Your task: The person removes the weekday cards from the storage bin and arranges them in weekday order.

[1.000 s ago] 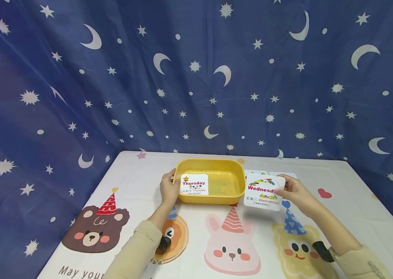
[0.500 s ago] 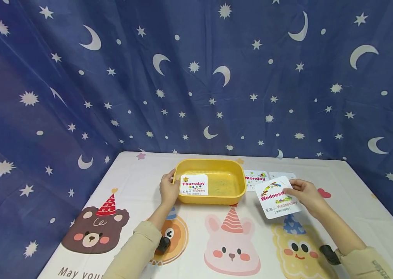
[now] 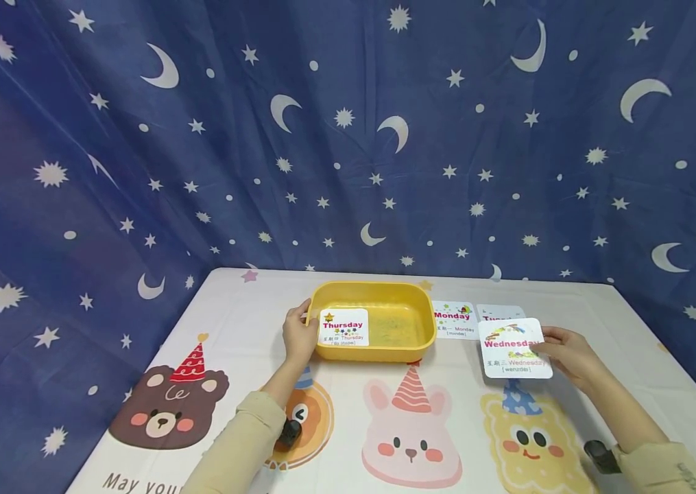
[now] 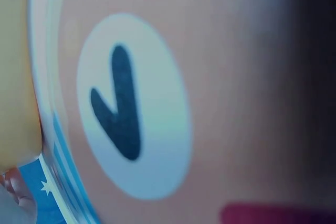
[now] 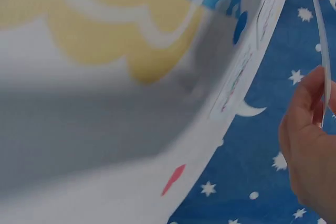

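My right hand (image 3: 570, 353) pinches the Wednesday card (image 3: 511, 360) by its right edge, above the table. Seen edge-on in the right wrist view, that card (image 5: 320, 30) stands between the thumb and fingers (image 5: 299, 103). Behind it lies the Tuesday card (image 3: 500, 312), its lower part hidden, and to the left of that the Monday card (image 3: 454, 326). My left hand (image 3: 300, 335) grips the left wall of a yellow plastic box (image 3: 378, 353). Inside the box, at its left end, is the Thursday card (image 3: 344, 326). Only a little of the left hand (image 4: 18, 198) shows in its wrist view.
A white tablecloth (image 3: 243, 302) with printed party animals covers the table. Behind and to the left hangs a dark blue curtain (image 3: 335, 199) with moons and stars. The Monday card lies close to the box's right side.
My right hand has carried the Wednesday card to the right, away from the box, tilting it and then levelling it. The Monday card and the Tuesday heading have come into view. My left hand stays put.
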Demonstrator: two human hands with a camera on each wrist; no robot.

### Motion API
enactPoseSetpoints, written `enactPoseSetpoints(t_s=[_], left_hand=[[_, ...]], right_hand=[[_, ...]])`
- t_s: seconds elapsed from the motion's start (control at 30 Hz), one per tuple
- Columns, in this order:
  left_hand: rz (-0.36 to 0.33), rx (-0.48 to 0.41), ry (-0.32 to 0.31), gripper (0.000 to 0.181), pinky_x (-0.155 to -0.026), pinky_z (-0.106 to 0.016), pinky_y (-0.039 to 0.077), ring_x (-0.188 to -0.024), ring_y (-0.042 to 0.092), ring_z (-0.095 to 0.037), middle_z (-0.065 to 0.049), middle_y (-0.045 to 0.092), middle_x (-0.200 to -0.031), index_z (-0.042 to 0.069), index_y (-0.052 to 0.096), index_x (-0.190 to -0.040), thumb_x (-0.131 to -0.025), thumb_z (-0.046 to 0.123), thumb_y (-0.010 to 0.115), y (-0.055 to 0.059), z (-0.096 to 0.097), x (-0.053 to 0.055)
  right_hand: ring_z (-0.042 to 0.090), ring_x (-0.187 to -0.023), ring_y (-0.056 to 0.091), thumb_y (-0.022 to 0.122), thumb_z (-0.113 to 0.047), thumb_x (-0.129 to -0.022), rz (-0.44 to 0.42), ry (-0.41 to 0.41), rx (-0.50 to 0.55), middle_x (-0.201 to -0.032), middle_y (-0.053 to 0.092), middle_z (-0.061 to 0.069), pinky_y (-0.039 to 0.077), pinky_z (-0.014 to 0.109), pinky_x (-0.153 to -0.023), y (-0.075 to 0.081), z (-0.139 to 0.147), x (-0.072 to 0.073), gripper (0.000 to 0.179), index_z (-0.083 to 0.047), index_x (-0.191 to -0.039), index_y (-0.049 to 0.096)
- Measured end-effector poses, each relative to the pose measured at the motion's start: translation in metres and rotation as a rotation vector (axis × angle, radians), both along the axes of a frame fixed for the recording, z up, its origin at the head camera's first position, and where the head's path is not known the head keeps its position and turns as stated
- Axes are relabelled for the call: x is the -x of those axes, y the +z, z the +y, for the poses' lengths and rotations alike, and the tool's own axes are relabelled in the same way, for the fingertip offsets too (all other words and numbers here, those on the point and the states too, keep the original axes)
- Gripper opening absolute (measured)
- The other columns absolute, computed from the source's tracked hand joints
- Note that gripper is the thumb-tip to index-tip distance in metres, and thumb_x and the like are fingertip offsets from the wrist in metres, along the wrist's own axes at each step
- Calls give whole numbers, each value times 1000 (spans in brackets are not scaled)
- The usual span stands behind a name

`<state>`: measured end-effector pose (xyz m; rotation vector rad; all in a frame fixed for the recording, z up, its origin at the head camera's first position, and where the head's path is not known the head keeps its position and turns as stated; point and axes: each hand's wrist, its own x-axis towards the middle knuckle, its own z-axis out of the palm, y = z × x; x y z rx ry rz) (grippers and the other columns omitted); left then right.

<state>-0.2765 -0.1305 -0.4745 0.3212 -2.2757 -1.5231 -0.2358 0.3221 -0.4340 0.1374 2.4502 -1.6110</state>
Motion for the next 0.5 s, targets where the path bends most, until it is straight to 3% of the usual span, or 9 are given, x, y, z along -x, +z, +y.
enactPoseSetpoints(t_s=[0.27, 0.5], left_hand=[[17, 13, 2, 45, -81, -40, 55, -93, 60, -32, -20, 60, -115, -2, 57, -127, -82, -6, 55, -1, -1, 2], [32, 20, 2, 45, -83, -41, 54, -92, 61, -32, -20, 60, -114, -2, 57, -127, -82, -5, 56, -1, -2, 4]], right_hand=[[-3, -68, 58, 54, -23, -94, -59, -112, 20, -75, 54, -22, 54, 16, -63, -4, 28, 8, 71, 23, -136, 20], [-1, -65, 56, 52, -32, -94, -123, -195, -52, -74, 52, -19, 54, 20, -62, -2, 52, 9, 76, 21, -138, 19]])
